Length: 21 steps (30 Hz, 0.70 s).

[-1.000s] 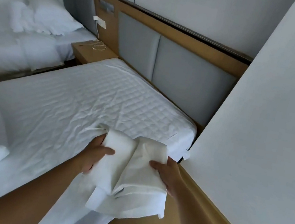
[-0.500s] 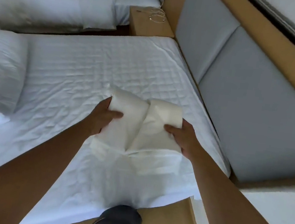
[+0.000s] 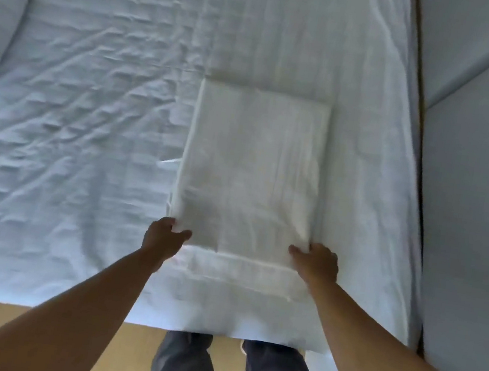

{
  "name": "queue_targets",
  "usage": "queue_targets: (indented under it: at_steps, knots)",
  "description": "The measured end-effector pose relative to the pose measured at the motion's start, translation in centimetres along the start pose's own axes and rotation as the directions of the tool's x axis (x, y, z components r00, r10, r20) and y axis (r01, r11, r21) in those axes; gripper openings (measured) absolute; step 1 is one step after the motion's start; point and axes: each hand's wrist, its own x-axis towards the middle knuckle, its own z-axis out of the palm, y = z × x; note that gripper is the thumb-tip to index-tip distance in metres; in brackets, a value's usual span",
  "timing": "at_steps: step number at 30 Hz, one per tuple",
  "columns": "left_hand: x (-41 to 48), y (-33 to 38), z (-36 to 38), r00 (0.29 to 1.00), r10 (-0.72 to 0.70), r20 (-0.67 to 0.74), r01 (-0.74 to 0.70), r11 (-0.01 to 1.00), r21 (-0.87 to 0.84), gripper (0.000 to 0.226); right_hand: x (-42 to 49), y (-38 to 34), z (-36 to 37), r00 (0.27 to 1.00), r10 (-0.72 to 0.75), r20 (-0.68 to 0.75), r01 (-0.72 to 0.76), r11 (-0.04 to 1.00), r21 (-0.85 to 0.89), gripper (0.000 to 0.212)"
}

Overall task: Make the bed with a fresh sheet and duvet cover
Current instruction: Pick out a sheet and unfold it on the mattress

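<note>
I have the folded sheet (image 3: 252,167) lying flat on the bare mattress (image 3: 72,129), near the padded headboard (image 3: 468,216) and just in from the near edge. A lower layer shows beneath it on my side. My left hand (image 3: 163,237) pinches the top fold's near left corner, thumb on top and fingers tucked under. My right hand (image 3: 317,260) grips the near right corner the same way. To open it well, I judge I should lift only that top layer, with both corners level, and carry it evenly so the fold rolls out square to the mattress. Dragging it risks bunching the layers beneath.
</note>
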Motion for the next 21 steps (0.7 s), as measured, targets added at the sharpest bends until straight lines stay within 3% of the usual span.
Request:
queue_targets:
  at_steps: [2,4,7,10,13,18,21]
  knots:
    - [-0.1,-0.2,0.8,0.993,0.006,-0.122,-0.007,1.0,-0.005,0.069,0.3,0.8,0.4,0.997,0.04,0.059,-0.054,0.966,0.252,0.047]
    - [0.3,0.2,0.6,0.988,-0.056,-0.142,0.049,0.997,-0.052,0.067,0.5,0.9,0.0,0.969,0.088,0.23,-0.187,0.872,0.453,0.043]
    - [0.5,1.1,-0.2,0.987,-0.144,-0.071,0.126,0.97,-0.209,0.059,0.3,0.9,-0.7,0.889,0.079,0.451,-0.374,0.692,0.617,0.035]
    - [0.6,1.8,-0.3,0.982,-0.188,-0.001,0.173,0.906,-0.387,0.048,0.4,1.1,-0.6,0.855,0.021,0.518,-0.456,0.504,0.734,0.037]
    - [0.0,2.2,0.1,0.962,-0.21,0.177,0.272,0.815,-0.511,0.048,-0.2,1.0,-0.3,0.849,0.003,0.528,-0.491,0.373,0.787,0.036]
    - [0.2,1.9,1.3,0.919,-0.19,0.346,0.378,0.674,-0.635,0.046,-0.3,-0.1,-1.3,0.844,0.061,0.533,-0.505,0.423,0.752,0.029]
    - [0.2,3.2,0.2,0.905,-0.261,0.336,0.414,0.723,-0.553,0.052,-0.4,-1.8,-3.5,0.834,0.023,0.552,-0.462,0.576,0.674,0.031]
